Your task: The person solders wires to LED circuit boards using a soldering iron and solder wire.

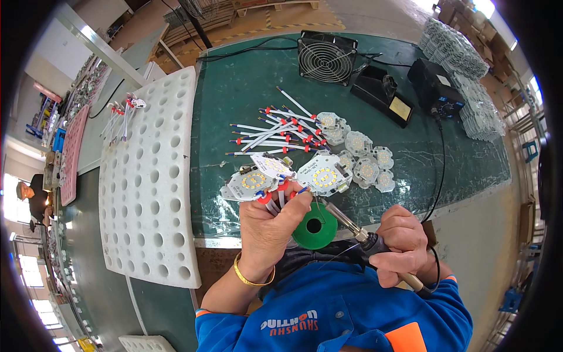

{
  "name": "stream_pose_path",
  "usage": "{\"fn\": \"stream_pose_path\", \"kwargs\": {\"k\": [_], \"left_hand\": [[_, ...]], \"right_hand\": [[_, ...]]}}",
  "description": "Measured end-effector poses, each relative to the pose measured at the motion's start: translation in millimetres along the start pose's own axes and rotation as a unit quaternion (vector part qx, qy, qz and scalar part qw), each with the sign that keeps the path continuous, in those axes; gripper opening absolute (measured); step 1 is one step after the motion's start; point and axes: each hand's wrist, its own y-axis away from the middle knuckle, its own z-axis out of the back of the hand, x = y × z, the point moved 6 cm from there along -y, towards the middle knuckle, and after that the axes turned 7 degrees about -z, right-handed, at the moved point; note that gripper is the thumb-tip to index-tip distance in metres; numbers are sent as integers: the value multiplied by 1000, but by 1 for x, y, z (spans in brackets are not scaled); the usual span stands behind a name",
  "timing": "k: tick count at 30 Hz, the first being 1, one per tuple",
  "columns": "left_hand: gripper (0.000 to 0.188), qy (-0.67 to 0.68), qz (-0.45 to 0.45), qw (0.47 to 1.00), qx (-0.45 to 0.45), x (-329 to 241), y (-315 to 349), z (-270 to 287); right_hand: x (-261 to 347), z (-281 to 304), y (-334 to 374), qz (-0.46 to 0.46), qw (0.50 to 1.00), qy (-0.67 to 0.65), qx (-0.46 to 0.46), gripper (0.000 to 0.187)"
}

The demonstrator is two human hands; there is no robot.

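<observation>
My left hand (267, 226) is closed round several white wires with red collars. Round LED boards fan out above its fingers: one board (246, 184) at the left, another board (272, 165) overlapping it, and a third board (324, 175) at the right. My right hand (402, 245) grips a soldering iron (347, 222) by its handle, the tip pointing up and left toward the fingertips of my left hand. Whether the tip touches a board, I cannot tell. Beneath the tip lies a green solder spool (327, 233) near the bench's front edge.
Loose white wires (275, 134) lie in a heap beyond my left hand, beside several LED boards (366, 170). A fan (326, 57), an iron stand (384, 97) and a soldering station (435, 88) stand behind. Left is a holed white foam tray (148, 196); stacked boards (454, 50) sit far right.
</observation>
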Motion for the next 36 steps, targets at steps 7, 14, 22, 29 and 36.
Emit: {"fn": "stream_pose_path", "kwargs": {"k": [7,14,22,29,36], "left_hand": [[10,2,1,1000,3,-1,1,0],[6,-11,16,1000,-24,-4,1,-3],[4,-11,15,1000,-8,-5,-2,-5],[9,-5,9,1000,-2,0,-3,-1],[10,37,58,998,-4,8,-7,1]], "right_hand": [[-2,-3,0,2,999,25,22,32],[-3,-6,2,21,998,63,15,28],[-1,-5,1,24,996,80,15,30],[-3,-8,-1,17,996,86,5,30],[-3,0,-3,3,1000,6,-13,25]]}}
